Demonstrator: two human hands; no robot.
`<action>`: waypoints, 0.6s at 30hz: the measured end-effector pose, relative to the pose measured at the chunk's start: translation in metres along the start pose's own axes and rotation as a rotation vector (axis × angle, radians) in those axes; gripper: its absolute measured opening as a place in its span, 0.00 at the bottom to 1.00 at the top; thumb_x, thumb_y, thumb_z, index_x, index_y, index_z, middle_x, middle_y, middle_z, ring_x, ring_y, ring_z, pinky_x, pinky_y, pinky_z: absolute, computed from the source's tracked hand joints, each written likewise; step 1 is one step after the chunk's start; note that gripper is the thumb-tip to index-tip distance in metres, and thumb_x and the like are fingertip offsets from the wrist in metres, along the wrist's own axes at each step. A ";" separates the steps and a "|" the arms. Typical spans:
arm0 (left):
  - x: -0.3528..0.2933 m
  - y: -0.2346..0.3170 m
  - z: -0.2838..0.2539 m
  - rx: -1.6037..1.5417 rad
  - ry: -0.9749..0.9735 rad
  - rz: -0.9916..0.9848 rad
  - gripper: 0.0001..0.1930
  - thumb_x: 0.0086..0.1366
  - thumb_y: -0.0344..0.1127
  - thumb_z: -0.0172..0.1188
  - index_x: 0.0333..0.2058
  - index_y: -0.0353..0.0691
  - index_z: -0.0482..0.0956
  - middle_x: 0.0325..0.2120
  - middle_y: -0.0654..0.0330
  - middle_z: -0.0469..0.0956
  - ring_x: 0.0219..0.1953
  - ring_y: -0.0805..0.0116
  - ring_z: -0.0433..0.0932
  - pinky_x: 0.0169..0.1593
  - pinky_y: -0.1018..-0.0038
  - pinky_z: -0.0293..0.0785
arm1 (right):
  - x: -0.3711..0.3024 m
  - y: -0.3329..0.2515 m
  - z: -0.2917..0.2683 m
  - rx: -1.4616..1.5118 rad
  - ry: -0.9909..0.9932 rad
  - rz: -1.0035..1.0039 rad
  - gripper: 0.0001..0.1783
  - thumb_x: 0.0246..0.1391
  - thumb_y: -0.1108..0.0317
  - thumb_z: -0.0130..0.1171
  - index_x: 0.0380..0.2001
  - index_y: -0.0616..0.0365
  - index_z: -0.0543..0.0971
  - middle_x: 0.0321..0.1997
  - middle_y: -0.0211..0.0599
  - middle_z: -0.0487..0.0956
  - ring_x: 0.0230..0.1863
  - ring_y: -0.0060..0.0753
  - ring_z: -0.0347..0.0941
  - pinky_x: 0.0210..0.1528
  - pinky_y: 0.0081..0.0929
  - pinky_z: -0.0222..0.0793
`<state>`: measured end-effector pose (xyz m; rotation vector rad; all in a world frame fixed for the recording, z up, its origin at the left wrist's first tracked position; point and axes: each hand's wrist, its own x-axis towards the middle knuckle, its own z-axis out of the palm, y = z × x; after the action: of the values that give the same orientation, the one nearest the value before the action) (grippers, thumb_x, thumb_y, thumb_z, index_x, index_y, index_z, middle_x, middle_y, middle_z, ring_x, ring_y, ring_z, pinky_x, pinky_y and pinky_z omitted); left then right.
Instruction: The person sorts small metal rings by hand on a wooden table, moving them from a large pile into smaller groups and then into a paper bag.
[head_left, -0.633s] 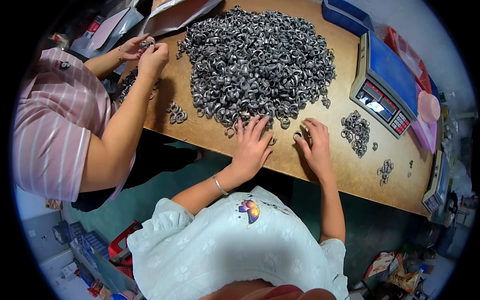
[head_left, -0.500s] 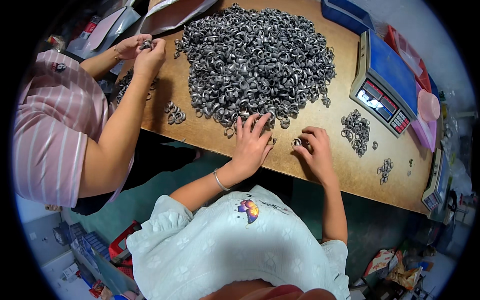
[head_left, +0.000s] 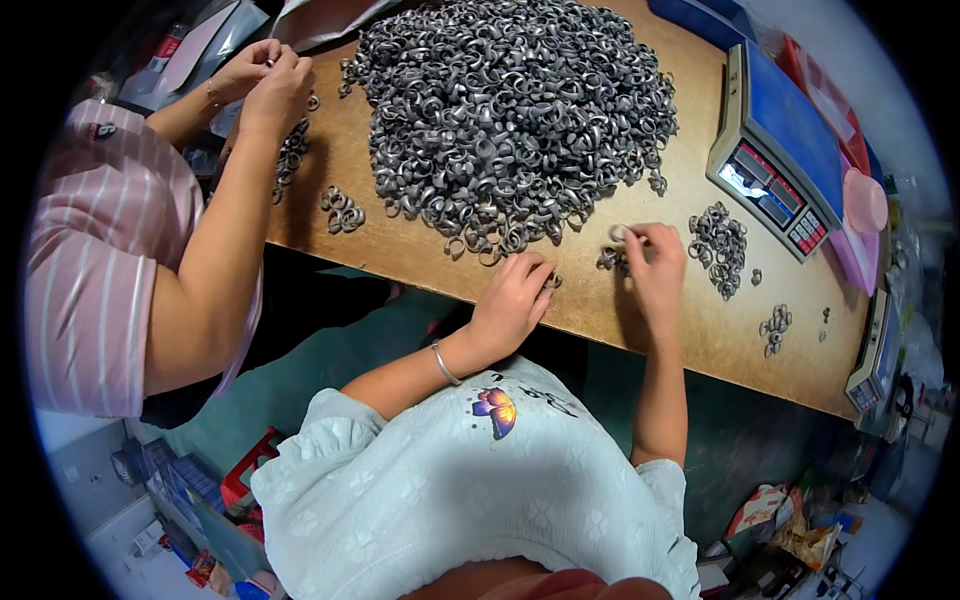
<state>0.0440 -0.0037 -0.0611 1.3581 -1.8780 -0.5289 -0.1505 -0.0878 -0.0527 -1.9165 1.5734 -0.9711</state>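
**Rings worked between pile and front edge; right hand pinching one**

Table: tan top, front edge slanting from upper left to lower right in view. Both forearms cross that edge.

Co-worker: at the table's left end, striped pink top, forearms raised over the corner.

Pile: grey rings, heaped over the table's middle. Near margin ragged, spilling toward the left hand. Bare wood shows between pile and front edge, narrow by the left hand, wider toward the right. More bare wood between the pile's right margin and the scale.

Scale: blue-topped, bounding the right side. Blue tray beyond its upper left corner; small scale at the table's right end.

Left hand: just below the pile's near margin, close to the front edge. Fingers bent and close together. A loose ring shows by the fingertips; cannot tell whether it is gripped.

Right hand: right of the pile, room on either side. Thumb and forefinger pinch a pale ring.

Right group: rings between the right hand and scale, near both.

Left group: small, well left of the left hand, apart from the pile.

Low group: small, below the scale, short of the front edge.

Near group: a few rings just under the right fingertips; contact unclear.
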 end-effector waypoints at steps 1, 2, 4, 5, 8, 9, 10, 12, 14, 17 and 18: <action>0.001 0.001 0.000 -0.006 -0.003 -0.002 0.16 0.52 0.23 0.59 0.42 0.31 0.72 0.37 0.51 0.69 0.40 0.51 0.69 0.44 0.64 0.67 | -0.006 0.008 -0.012 0.035 0.008 0.079 0.05 0.45 0.72 0.61 0.24 0.61 0.76 0.30 0.38 0.73 0.38 0.42 0.67 0.42 0.35 0.61; 0.001 0.001 0.001 -0.013 -0.006 -0.005 0.16 0.53 0.23 0.59 0.42 0.31 0.72 0.37 0.51 0.69 0.40 0.51 0.69 0.44 0.64 0.67 | -0.013 0.014 -0.023 0.069 0.018 0.158 0.05 0.45 0.73 0.60 0.24 0.62 0.76 0.30 0.38 0.73 0.37 0.42 0.67 0.42 0.36 0.61; 0.003 0.002 0.005 -0.021 -0.023 0.005 0.16 0.53 0.23 0.59 0.42 0.31 0.71 0.38 0.50 0.69 0.40 0.50 0.69 0.45 0.64 0.67 | -0.030 0.027 -0.038 -0.163 -0.004 0.127 0.04 0.45 0.73 0.61 0.24 0.62 0.76 0.32 0.40 0.74 0.38 0.43 0.67 0.43 0.36 0.62; 0.004 0.002 0.007 -0.014 -0.030 0.012 0.17 0.53 0.23 0.59 0.43 0.31 0.71 0.39 0.50 0.68 0.41 0.50 0.69 0.45 0.64 0.67 | -0.037 0.031 -0.042 -0.276 -0.018 0.110 0.04 0.44 0.73 0.61 0.25 0.62 0.76 0.33 0.40 0.74 0.39 0.43 0.67 0.43 0.36 0.62; 0.011 0.008 0.013 0.029 -0.030 0.048 0.20 0.53 0.24 0.59 0.47 0.32 0.70 0.41 0.49 0.68 0.41 0.50 0.68 0.46 0.64 0.67 | -0.047 0.030 -0.056 -0.442 0.004 0.089 0.09 0.43 0.73 0.61 0.31 0.62 0.76 0.36 0.42 0.74 0.40 0.44 0.67 0.44 0.37 0.62; 0.016 0.011 0.013 0.051 -0.024 0.063 0.21 0.53 0.24 0.59 0.48 0.33 0.69 0.42 0.49 0.67 0.42 0.51 0.68 0.47 0.65 0.67 | -0.047 0.029 -0.059 -0.415 0.031 0.069 0.11 0.43 0.73 0.62 0.33 0.61 0.76 0.37 0.43 0.74 0.41 0.45 0.67 0.45 0.38 0.62; 0.020 0.016 0.013 0.069 -0.035 0.083 0.22 0.53 0.25 0.59 0.49 0.34 0.69 0.43 0.49 0.67 0.42 0.51 0.68 0.47 0.65 0.67 | -0.047 0.026 -0.060 -0.387 0.057 0.048 0.14 0.43 0.73 0.62 0.36 0.61 0.75 0.38 0.44 0.74 0.41 0.46 0.67 0.45 0.38 0.63; 0.031 0.026 0.013 0.110 -0.054 0.121 0.24 0.53 0.26 0.60 0.51 0.36 0.68 0.44 0.49 0.67 0.42 0.51 0.68 0.48 0.65 0.67 | -0.043 0.019 -0.054 -0.331 0.039 -0.047 0.20 0.42 0.73 0.63 0.41 0.60 0.72 0.41 0.44 0.72 0.45 0.48 0.66 0.49 0.39 0.61; 0.038 0.023 0.025 0.108 -0.096 0.113 0.21 0.54 0.26 0.60 0.49 0.38 0.70 0.43 0.49 0.67 0.42 0.52 0.68 0.47 0.66 0.67 | -0.039 0.006 -0.037 -0.328 -0.042 -0.150 0.19 0.41 0.74 0.63 0.40 0.60 0.73 0.44 0.43 0.71 0.48 0.47 0.64 0.52 0.39 0.59; 0.041 0.011 0.039 0.067 -0.121 0.102 0.18 0.55 0.25 0.59 0.46 0.36 0.71 0.41 0.50 0.68 0.42 0.52 0.68 0.46 0.65 0.67 | -0.043 0.009 -0.038 -0.332 -0.056 -0.136 0.22 0.41 0.72 0.64 0.43 0.59 0.73 0.46 0.42 0.70 0.48 0.45 0.63 0.51 0.39 0.58; 0.040 0.007 0.038 0.038 -0.116 0.095 0.18 0.55 0.25 0.58 0.45 0.36 0.71 0.41 0.50 0.68 0.42 0.52 0.68 0.47 0.65 0.67 | -0.045 0.011 -0.040 -0.330 -0.055 -0.131 0.23 0.41 0.72 0.64 0.44 0.59 0.73 0.46 0.42 0.70 0.48 0.45 0.63 0.51 0.39 0.59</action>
<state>0.0042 -0.0414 -0.0670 1.2789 -2.0454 -0.5364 -0.1921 -0.0438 -0.0451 -2.2725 1.6769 -0.7371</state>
